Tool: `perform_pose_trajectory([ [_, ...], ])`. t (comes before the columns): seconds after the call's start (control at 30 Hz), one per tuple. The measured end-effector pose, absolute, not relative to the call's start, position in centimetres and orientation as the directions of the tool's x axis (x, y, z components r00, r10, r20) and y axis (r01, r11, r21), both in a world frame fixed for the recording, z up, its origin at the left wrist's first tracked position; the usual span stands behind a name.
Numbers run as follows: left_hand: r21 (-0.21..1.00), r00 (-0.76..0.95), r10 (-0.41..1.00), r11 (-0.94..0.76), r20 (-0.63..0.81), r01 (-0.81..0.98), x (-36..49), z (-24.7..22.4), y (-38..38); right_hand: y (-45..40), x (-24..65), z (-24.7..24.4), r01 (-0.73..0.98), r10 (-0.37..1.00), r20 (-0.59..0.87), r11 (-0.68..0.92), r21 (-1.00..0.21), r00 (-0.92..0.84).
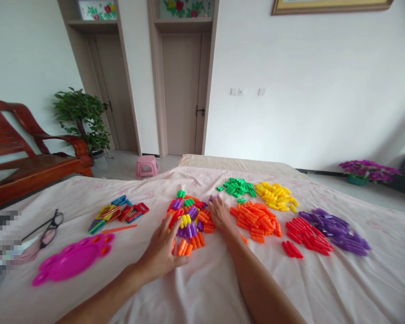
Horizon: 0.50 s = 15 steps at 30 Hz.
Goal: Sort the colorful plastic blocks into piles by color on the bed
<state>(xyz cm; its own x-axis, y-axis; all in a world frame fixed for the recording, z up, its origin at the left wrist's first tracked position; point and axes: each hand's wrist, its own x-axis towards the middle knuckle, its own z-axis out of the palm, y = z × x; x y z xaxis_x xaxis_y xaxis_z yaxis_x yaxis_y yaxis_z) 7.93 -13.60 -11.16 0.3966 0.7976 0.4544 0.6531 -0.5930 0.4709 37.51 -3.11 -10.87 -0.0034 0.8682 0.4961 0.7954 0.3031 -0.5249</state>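
A mixed pile of small plastic toy pieces point(190, 231), in orange, purple, yellow, green and red, lies on the cloth between my hands. My left hand point(159, 249) rests at the pile's left side, fingers spread and thumb pointing right near some orange pieces. On the pile's right edge is my right hand point(221, 213), its fingers stretched forward beside a purple piece; whether they touch it I cannot tell. Sorted by colour to the right are piles of green pieces point(238, 187), yellow pieces point(275, 196), orange pieces point(256, 219), red pieces point(308, 236) and purple pieces point(334, 229).
At the left lie a magenta plastic tray point(72, 261), several coloured frame-shaped pieces point(121, 212), an orange stick point(121, 228) and eyeglasses point(50, 231). A pale patterned cloth point(202, 297) covers the table. Beyond it stand a pink stool point(146, 166) and a wooden bench point(37, 155).
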Motion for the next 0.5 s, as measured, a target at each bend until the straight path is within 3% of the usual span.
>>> perform_pose_trajectory([
  [0.1,0.439,0.383,0.783,-0.601,0.490,0.668,8.2,-11.7,-13.8,-4.0,36.9,-9.8,0.810,0.912,0.406,0.275,-0.518,-0.050],
  [0.23,0.580,0.297,0.830,-0.547,0.473,0.604,8.2,-9.7,-11.6,-4.8,36.8,-8.2,0.685,0.907,0.400,0.376,-0.624,-0.133],
  [0.37,0.752,0.205,0.926,-0.377,0.317,0.540,7.8,-6.3,-6.5,-5.1,36.8,-7.9,0.681,0.897,0.433,0.374,-0.629,-0.092],
  [0.5,0.792,0.230,0.943,-0.329,0.242,0.514,8.7,-4.6,-0.8,-5.2,36.3,-8.3,0.750,0.932,0.347,0.303,-0.588,-0.104],
])
